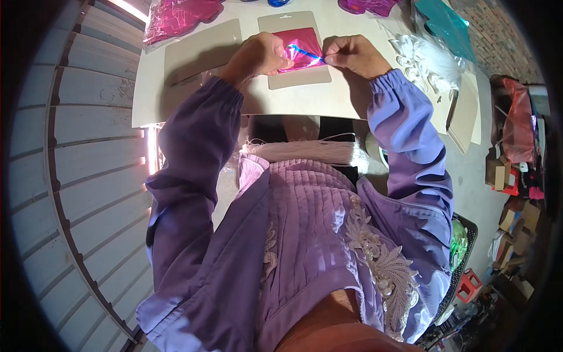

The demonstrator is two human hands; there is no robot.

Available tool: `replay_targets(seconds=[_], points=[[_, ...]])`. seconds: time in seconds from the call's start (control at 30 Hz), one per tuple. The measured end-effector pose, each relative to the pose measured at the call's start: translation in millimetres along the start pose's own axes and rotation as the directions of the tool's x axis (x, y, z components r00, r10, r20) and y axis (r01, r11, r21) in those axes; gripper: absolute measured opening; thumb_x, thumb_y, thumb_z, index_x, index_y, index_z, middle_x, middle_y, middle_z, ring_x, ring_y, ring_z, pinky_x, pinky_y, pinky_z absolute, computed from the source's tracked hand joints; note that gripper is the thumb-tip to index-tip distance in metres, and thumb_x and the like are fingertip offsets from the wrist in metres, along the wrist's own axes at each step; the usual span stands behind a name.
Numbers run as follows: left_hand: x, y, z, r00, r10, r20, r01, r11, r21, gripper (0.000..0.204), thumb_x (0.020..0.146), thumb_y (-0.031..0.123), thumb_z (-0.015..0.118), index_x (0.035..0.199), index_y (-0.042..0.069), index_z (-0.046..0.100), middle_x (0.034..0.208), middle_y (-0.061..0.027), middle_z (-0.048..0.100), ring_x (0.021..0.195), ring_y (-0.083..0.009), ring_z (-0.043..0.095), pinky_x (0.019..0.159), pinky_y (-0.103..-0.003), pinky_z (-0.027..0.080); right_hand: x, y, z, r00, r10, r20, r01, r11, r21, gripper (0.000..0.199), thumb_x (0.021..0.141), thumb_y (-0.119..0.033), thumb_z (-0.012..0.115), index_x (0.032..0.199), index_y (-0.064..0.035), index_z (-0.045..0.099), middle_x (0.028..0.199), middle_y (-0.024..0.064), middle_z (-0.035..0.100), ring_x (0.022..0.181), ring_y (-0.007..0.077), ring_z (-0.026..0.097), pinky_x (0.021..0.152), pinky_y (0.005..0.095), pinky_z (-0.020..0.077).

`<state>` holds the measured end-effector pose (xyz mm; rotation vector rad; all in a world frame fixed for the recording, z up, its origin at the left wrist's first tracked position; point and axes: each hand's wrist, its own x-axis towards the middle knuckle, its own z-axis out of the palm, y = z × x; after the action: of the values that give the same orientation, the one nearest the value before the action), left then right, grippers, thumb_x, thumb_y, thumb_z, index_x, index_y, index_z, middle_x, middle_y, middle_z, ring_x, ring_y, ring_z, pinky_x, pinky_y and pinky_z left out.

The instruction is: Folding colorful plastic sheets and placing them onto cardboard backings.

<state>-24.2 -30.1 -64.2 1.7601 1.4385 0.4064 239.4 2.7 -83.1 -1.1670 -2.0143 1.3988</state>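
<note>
On the white table (pixel 305 100) lies a grey backing card (pixel 296 77) with a shiny pink foil piece (pixel 300 41) on it. My left hand (pixel 260 54) presses on the pink foil's left side with curled fingers. My right hand (pixel 353 54) is closed in a pinch on a thin blue strip (pixel 306 54) that runs across the foil toward my left fingers. Both arms wear purple sleeves.
A second grey card (pixel 202 50) lies left of the first. Pink foil in a clear bag (pixel 176 17) sits at the far left corner, teal foil (pixel 446 23) and white plastic bags (pixel 422 58) at the right. White threads (pixel 305 151) hang at the table's near edge. Corrugated wall at left; boxes on the floor at right.
</note>
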Motion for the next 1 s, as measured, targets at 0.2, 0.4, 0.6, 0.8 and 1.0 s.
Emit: replay_targets(seconds=[0.2, 0.4, 0.6, 0.8, 1.0], points=[[2.6, 1.5, -1.9, 1.000, -0.013, 0.008, 0.013, 0.999, 0.038, 0.031, 0.077, 0.024, 0.079, 0.081, -0.003, 0.064, 0.066, -0.0122, 0.066, 0.060, -0.0182, 0.068, 0.060, -0.031, 0.054, -30.4, 3.0, 0.5, 0.972, -0.073, -0.223, 0.126, 0.964, 0.236, 0.010, 0.091, -0.006, 0.064, 0.097, 0.0015, 0.068, 0.083, 0.0016, 0.067, 0.075, 0.0115, 0.061, 0.071, 0.0225, 0.0490], [7.4, 11.6, -3.1, 0.999, -0.047, 0.026, 0.045, 0.997, 0.066, 0.030, 0.077, 0.023, 0.078, 0.082, -0.003, 0.064, 0.067, -0.0124, 0.066, 0.059, -0.0175, 0.067, 0.062, -0.031, 0.055, -55.3, -36.5, 37.5, 0.786, -0.617, -0.037, 0.530, 0.704, -0.472, 0.057, 0.094, -0.036, 0.060, 0.136, -0.0003, 0.047, 0.134, 0.0204, 0.052, 0.124, 0.0311, 0.052, 0.103, 0.0403, 0.0423], [12.9, 9.7, -8.4, 0.999, -0.027, 0.026, 0.027, 0.999, 0.027, 0.027, 0.077, 0.020, 0.077, 0.082, -0.003, 0.064, 0.066, -0.0129, 0.066, 0.056, -0.0178, 0.066, 0.060, -0.032, 0.054, -3.0, -32.1, 49.2, 0.781, -0.620, 0.072, 0.433, 0.456, -0.778, 0.078, 0.092, -0.056, 0.049, 0.148, -0.0049, 0.028, 0.150, 0.0194, 0.031, 0.139, 0.0354, 0.030, 0.114, 0.0493, 0.0245], [9.9, 8.9, -24.4, 0.999, 0.001, 0.040, 0.002, 0.998, -0.060, 0.032, 0.076, 0.023, 0.077, 0.086, -0.004, 0.063, 0.067, -0.0137, 0.066, 0.060, -0.0238, 0.068, 0.060, -0.036, 0.054, 31.7, -29.3, 52.1, 0.891, -0.455, 0.009, 0.242, 0.456, -0.857, 0.078, 0.092, -0.057, 0.048, 0.148, -0.0055, 0.028, 0.151, 0.0162, 0.031, 0.141, 0.0350, 0.027, 0.115, 0.0518, 0.0221], [13.2, 34.0, -5.4, 0.839, 0.363, -0.406, -0.148, 0.869, 0.472, 0.039, 0.085, 0.026, 0.066, 0.111, -0.002, 0.058, 0.111, -0.0161, 0.063, 0.107, -0.0299, 0.059, 0.091, -0.044, 0.045, 38.3, -26.2, 52.5, 0.908, -0.418, 0.027, 0.213, 0.403, -0.890, 0.078, 0.091, -0.057, 0.049, 0.147, -0.0057, 0.030, 0.152, 0.0145, 0.031, 0.142, 0.0333, 0.027, 0.115, 0.0514, 0.0211]])
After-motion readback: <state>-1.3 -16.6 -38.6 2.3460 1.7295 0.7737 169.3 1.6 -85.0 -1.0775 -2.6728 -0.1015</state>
